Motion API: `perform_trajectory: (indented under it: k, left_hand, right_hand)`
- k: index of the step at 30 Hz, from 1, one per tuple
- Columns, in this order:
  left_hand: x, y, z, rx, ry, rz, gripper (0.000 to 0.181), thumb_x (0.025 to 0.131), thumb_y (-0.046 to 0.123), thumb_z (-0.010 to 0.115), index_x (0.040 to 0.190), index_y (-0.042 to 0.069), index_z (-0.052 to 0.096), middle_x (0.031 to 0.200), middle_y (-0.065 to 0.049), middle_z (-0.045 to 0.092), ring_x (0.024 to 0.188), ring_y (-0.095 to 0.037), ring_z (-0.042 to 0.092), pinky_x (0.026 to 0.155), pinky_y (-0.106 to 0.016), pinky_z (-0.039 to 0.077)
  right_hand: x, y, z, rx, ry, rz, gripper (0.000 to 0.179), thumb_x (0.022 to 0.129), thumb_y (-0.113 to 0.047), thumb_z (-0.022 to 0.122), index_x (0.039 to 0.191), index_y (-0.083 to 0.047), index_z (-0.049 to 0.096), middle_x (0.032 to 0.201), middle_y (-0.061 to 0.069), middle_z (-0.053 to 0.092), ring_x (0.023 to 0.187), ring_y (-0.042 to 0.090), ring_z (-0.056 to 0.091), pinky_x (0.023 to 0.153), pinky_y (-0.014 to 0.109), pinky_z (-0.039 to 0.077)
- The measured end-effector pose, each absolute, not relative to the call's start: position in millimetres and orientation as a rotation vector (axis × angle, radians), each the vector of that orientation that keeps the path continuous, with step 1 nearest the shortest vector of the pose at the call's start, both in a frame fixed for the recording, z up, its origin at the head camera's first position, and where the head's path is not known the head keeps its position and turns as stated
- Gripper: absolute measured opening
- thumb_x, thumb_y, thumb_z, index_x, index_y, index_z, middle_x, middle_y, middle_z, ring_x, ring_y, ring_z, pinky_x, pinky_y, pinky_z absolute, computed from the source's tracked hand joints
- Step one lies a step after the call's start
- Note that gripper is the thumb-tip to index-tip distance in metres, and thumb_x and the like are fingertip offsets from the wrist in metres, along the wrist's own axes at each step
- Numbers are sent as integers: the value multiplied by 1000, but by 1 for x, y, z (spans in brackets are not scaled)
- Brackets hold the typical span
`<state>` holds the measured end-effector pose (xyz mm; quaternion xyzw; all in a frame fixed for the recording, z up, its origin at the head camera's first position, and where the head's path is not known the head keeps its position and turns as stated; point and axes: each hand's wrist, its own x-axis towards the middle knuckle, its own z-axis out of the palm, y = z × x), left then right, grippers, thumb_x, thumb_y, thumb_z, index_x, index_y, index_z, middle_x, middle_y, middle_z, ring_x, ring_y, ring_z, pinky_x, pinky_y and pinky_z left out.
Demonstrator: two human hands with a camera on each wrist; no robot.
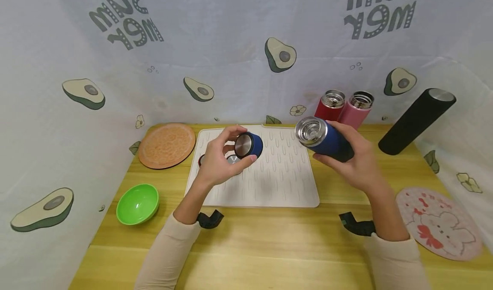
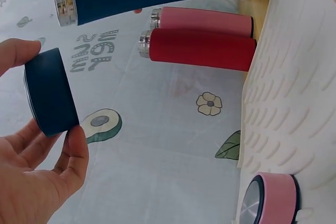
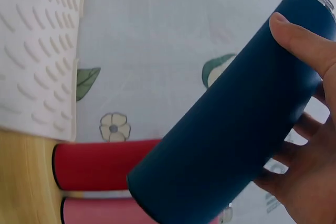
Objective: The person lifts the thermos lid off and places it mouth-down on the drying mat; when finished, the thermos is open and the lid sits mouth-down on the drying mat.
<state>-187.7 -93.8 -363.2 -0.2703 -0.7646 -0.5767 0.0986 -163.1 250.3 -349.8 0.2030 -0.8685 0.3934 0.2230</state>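
Note:
My left hand (image 1: 218,158) pinches a blue bottle lid (image 2: 51,92) with a steel top between thumb and fingers, above the white draining mat (image 1: 281,174). In my right hand (image 1: 356,157) is a blue thermos bottle (image 3: 236,114), gripped round its body and tilted, its steel mouth uncovered and a strainer showing inside. Lid and bottle are apart. Beneath the left hand a pink lid (image 2: 278,199) lies on the mat, and a red edge of another shows beside it, mostly hidden by the hand.
Lidless red (image 1: 331,103) and pink (image 1: 358,108) bottles stand behind the right hand, with a tall black bottle (image 1: 416,122) further right. At the left are an orange round mat (image 1: 167,145) and a green bowl (image 1: 138,204). A round rabbit mat (image 1: 439,223) lies at the right.

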Motion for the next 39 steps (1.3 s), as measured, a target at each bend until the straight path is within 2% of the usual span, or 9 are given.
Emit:
perform_trajectory:
  k: [4, 5, 6, 11, 15, 18, 23, 30, 39]
  left_hand:
    - [-193, -91, -370, -768, -2302, -1661, 59, 81, 21, 87, 134, 16, 62, 123, 1, 67, 112, -15, 61, 90, -34, 60]
    - [-194, -90, -372, -764, -2312, -1649, 60, 81, 22, 87, 134, 16, 62, 122, 2, 67, 111, -15, 61, 90, -34, 60]
    - [-196, -89, -374, -759, -2324, -1629, 60, 80, 23, 88, 134, 17, 62, 121, 3, 68, 111, -14, 61, 90, -34, 60]
    - [-202, -84, -386, -748, -2385, -1550, 63, 79, 27, 89, 136, 21, 62, 120, 4, 68, 110, -14, 60, 93, -37, 58]
    - [-206, -78, -395, -738, -2446, -1488, 65, 80, 27, 89, 138, 21, 62, 124, 5, 68, 112, -13, 60, 93, -36, 57]
    - [-208, -74, -401, -740, -2484, -1436, 64, 80, 27, 88, 138, 20, 61, 127, 4, 66, 113, -13, 60, 92, -37, 58]
    - [-211, -69, -411, -756, -2527, -1362, 64, 82, 27, 86, 140, 16, 60, 133, -2, 63, 119, -17, 61, 90, -37, 59]
    - [-215, -61, -426, -693, -2676, -1298, 67, 85, 28, 84, 146, 15, 56, 138, -5, 62, 124, -22, 60, 102, -44, 53]
    - [-218, -52, -445, -654, -2815, -1193, 70, 91, 27, 80, 152, 11, 50, 151, -12, 53, 140, -32, 51, 115, -51, 44]
  right_hand:
    - [-166, 266, -350, 463, -2384, 1089, 86, 74, 1, 89, 150, -19, 53, 146, -6, 57, 136, -3, 44, 118, 25, 36]
    - [-166, 270, -350, 422, -2392, 1103, 85, 76, 0, 88, 150, -21, 52, 148, -8, 56, 137, -5, 43, 119, 24, 34]
    - [-166, 274, -350, 379, -2402, 1121, 85, 78, -1, 87, 151, -23, 51, 149, -11, 54, 138, -2, 43, 121, 23, 33]
    - [-170, 290, -349, 108, -2408, 1280, 82, 87, -7, 82, 155, -33, 45, 154, -3, 51, 140, 20, 47, 120, 56, 39]
    - [-176, 301, -349, -34, -2277, 1378, 75, 89, -4, 79, 153, -31, 49, 147, -7, 55, 132, 17, 53, 111, 41, 50]
    - [-181, 308, -350, -126, -2210, 1415, 72, 90, -7, 78, 151, -32, 50, 144, -11, 56, 130, 16, 53, 110, 38, 51]
    - [-190, 318, -354, -278, -2226, 1407, 68, 93, -20, 77, 152, -38, 46, 149, -10, 52, 137, 18, 49, 117, 40, 45]
    - [-207, 334, -366, -488, -2243, 1445, 70, 97, -36, 70, 157, -44, 34, 163, -8, 40, 150, 18, 38, 126, 41, 33]
    - [-233, 347, -383, -635, -2094, 1593, 70, 96, -36, 72, 156, -41, 36, 163, -8, 39, 149, 12, 38, 127, 32, 29]
